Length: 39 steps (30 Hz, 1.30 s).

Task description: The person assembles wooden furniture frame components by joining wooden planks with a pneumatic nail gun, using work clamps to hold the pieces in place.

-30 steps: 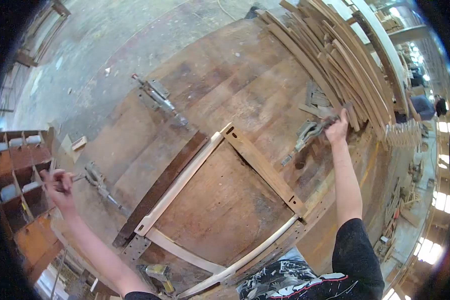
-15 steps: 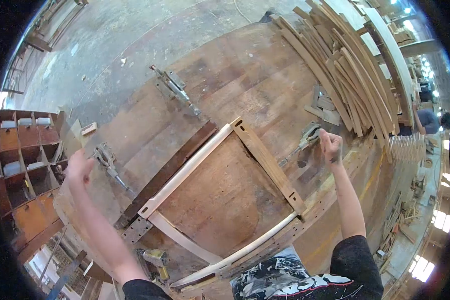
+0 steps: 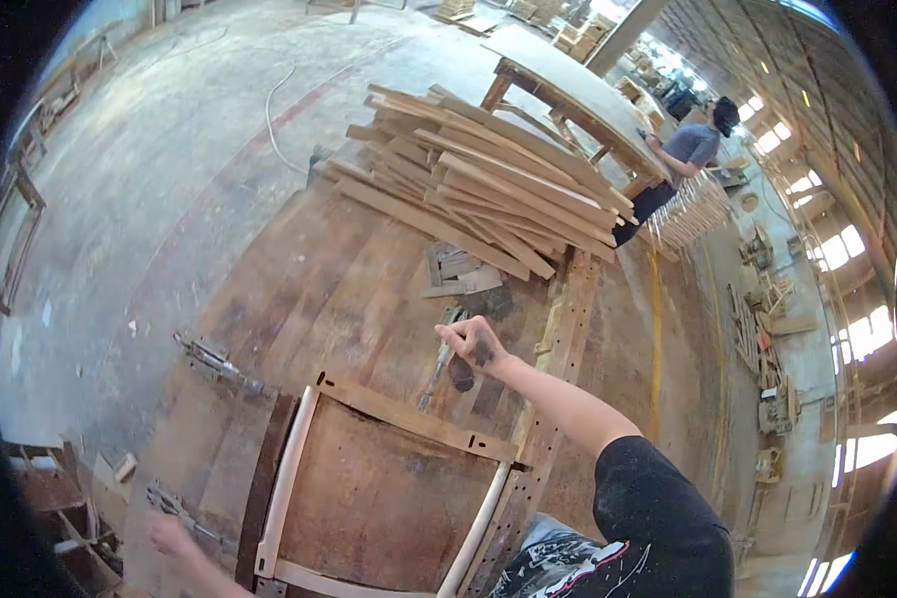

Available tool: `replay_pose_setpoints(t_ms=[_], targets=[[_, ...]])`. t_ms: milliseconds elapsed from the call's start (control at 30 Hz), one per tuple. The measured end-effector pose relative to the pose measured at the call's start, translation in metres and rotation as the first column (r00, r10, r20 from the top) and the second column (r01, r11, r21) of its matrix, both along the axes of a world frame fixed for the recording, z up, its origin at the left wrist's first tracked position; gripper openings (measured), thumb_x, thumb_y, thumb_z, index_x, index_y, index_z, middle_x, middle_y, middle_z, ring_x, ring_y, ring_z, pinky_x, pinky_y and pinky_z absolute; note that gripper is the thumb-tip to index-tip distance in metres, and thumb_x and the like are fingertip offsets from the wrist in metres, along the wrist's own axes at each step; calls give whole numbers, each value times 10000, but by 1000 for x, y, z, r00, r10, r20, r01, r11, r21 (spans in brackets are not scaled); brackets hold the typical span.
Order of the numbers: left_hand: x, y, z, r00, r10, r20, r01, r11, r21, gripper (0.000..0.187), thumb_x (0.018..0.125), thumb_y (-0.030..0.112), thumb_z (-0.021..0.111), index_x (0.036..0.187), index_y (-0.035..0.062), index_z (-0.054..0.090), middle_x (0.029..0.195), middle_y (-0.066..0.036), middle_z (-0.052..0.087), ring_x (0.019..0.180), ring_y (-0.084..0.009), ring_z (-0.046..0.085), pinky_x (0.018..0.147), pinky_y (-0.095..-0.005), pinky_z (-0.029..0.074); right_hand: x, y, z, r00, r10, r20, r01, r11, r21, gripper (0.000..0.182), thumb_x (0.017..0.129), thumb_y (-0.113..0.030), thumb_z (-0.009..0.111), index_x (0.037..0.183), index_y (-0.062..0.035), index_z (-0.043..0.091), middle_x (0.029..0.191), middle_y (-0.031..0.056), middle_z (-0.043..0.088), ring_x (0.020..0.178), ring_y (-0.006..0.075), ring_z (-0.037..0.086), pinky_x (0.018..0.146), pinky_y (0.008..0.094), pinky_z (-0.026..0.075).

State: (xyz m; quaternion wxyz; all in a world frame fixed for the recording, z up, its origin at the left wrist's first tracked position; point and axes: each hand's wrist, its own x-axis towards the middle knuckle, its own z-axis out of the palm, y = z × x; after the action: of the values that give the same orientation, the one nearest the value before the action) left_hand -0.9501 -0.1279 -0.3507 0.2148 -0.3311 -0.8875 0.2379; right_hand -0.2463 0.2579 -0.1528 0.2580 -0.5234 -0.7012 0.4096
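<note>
My right hand (image 3: 476, 345) is closed at the handle end of a metal toggle clamp (image 3: 437, 377), which its fingers partly cover. Low on the left, my left hand (image 3: 172, 538) is beside a second toggle clamp (image 3: 191, 518); motion blurs its fingers. Between them a four-sided wooden frame (image 3: 399, 417) lies on the workbench, its lower part cut off by the view. Slots show in the frame's top rail. A dark wooden strip (image 3: 267, 478) runs along its left side. Another toggle clamp (image 3: 219, 364) is mounted beyond the frame's upper left corner.
A large pile of wooden slats (image 3: 488, 179) lies at the bench's far end, near small wood pieces (image 3: 460, 274). Behind it stands a table (image 3: 568, 110), with another person (image 3: 683, 154) beside it. Wooden compartments (image 3: 55, 488) stand lower left. A hose (image 3: 271, 115) lies on the floor.
The view has swung up and right, bringing the other person and more of the shop into sight. Both hands remain near their clamps; the lower part of the frame has left the view.
</note>
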Motion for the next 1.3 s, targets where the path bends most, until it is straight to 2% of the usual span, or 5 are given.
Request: replay_pose_setpoints(t_ms=[267, 400, 567, 900, 1300], targets=[[93, 17, 49, 950, -23, 313, -127, 884, 450, 358, 1030, 345, 541, 1193, 43, 642, 1141, -211, 690, 1028, -378, 669, 833, -487, 551, 29, 14, -61, 929, 171, -327, -170, 985, 32, 283, 910, -115, 607, 670, -15, 495, 663, 178, 462, 575, 140, 435, 535, 330, 415], [241, 87, 110, 936, -320, 144, 157, 749, 644, 668, 965, 454, 631, 1459, 31, 477, 1483, -191, 479, 1419, -407, 391, 1201, -617, 187, 11, 9, -43, 953, 14, 304, -109, 948, 299, 405, 1041, -289, 525, 791, 14, 621, 766, 277, 536, 608, 439, 546, 558, 459, 444], [294, 104, 72, 900, -356, 252, 140, 784, 605, 559, 1011, 456, 559, 1417, 78, 500, 1417, -179, 503, 1371, -383, 443, 1173, -656, 231, -5, 2, -25, 987, -18, 162, -25, 965, 261, 438, 1026, -228, 610, 712, 39, 462, 581, 115, 355, 583, 78, 408, 516, 348, 345], [286, 129, 82, 856, -382, 348, 98, 781, 617, 581, 978, 496, 598, 1379, 81, 528, 1355, -142, 534, 1308, -330, 478, 1136, -658, 279, 50, 66, -15, 912, -171, -374, 58, 954, -295, 594, 1057, -316, 587, 534, -166, 350, 460, -30, 359, 403, 79, 306, 425, 282, 210], [315, 177, 64, 800, -489, 346, 237, 789, 567, 667, 961, 525, 615, 1413, 52, 483, 1376, -163, 505, 1336, -347, 460, 1158, -636, 260, 16, 13, -33, 984, -104, -141, 106, 994, 2, 527, 1074, -260, 532, 619, -126, 302, 568, -49, 282, 533, 67, 217, 505, 288, 197]])
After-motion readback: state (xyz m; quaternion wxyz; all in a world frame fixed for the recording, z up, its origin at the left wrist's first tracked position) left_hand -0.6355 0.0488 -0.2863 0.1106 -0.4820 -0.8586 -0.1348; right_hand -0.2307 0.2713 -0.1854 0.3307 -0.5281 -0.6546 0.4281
